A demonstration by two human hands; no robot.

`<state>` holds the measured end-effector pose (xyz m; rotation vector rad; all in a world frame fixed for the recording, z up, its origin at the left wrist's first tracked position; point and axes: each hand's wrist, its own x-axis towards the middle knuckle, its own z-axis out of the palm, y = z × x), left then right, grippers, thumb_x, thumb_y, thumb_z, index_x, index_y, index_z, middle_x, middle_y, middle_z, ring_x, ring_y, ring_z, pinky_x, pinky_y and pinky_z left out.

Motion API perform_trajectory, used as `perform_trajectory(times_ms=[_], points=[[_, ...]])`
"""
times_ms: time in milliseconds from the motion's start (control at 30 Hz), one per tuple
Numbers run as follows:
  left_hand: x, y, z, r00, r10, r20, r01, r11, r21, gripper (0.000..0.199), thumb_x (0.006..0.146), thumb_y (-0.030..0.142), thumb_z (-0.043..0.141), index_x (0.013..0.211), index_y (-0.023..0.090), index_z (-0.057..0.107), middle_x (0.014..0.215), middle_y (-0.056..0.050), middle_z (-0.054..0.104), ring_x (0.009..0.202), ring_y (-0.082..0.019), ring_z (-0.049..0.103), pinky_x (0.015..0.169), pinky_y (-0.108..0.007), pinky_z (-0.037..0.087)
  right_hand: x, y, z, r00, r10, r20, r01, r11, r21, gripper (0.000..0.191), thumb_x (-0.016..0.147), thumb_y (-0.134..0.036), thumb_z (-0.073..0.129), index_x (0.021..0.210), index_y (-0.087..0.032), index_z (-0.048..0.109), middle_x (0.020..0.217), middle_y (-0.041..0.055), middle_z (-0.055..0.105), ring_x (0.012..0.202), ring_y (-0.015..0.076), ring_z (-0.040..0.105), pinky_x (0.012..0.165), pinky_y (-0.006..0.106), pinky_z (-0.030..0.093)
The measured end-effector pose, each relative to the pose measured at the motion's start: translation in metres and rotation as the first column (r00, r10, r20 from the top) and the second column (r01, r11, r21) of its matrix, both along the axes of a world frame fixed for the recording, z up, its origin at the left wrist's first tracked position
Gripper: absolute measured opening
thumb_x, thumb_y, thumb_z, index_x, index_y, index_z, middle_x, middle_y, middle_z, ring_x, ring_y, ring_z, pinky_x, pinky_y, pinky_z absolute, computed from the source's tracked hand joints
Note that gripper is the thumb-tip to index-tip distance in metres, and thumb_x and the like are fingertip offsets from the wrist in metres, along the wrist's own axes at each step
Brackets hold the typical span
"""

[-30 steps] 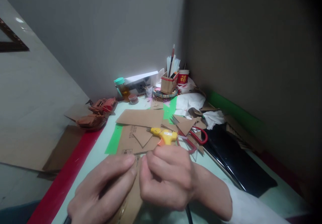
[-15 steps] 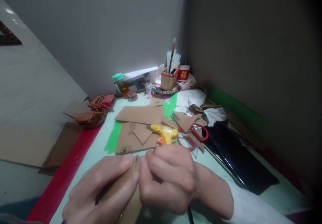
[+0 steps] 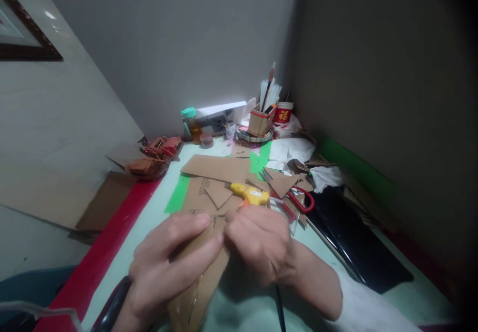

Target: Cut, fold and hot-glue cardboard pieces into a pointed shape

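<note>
A brown cardboard piece, with a shiny streak of what looks like dried glue along it, slants up from the bottom of the view. My left hand is closed on it, thumb and fingers near its upper end. My right hand is curled with its fingertips against the cardboard's upper right edge; whatever lies between those fingers is hidden. Just beyond my hands lies a yellow glue gun, its orange trigger partly covered by my right hand. Red-handled scissors rest right of it among cardboard scraps.
Flat cardboard sheets lie ahead on the pale green table. A glossy black object occupies the right side. Toward the back are a stick holder, a red cup and a bottle with a teal lid. Reddish-brown model pieces sit left.
The view has shifted, so the table things appear further right. Both hands appear slightly higher, and more of the cardboard piece shows below them. My right hand has turned, staying at the cardboard's upper end.
</note>
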<state>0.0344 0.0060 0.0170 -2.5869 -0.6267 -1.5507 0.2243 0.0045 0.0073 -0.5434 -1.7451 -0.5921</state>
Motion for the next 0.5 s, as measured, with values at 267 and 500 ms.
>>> perform_trajectory(times_ms=[267,500], points=[[-0.008,0.006,-0.001,0.995,-0.043,-0.093,0.044,0.999,0.017,0.029,0.097,0.019,0.058,0.122,0.023,0.073,0.114,-0.009,0.072,0.106,-0.022,0.07,0.088,-0.031,0.059,0.005,-0.001,0.008,0.993,-0.037,0.113,0.04,0.999,-0.027,0.026,0.099,-0.006,0.035,0.087,-0.012,0.057,0.055,0.0024,0.057,0.05,0.016,0.044,0.048,0.032,0.031],[-0.008,0.01,0.001,0.992,-0.037,-0.12,0.046,0.996,0.071,0.025,0.099,0.019,0.052,0.112,0.025,0.073,0.112,-0.007,0.073,0.1,-0.02,0.073,0.081,-0.031,0.063,0.009,-0.028,0.013,0.993,-0.009,0.119,0.015,0.999,-0.048,0.031,0.096,-0.005,0.045,0.089,-0.018,0.072,0.092,0.0023,0.075,0.086,0.015,0.06,0.081,0.036,0.048]])
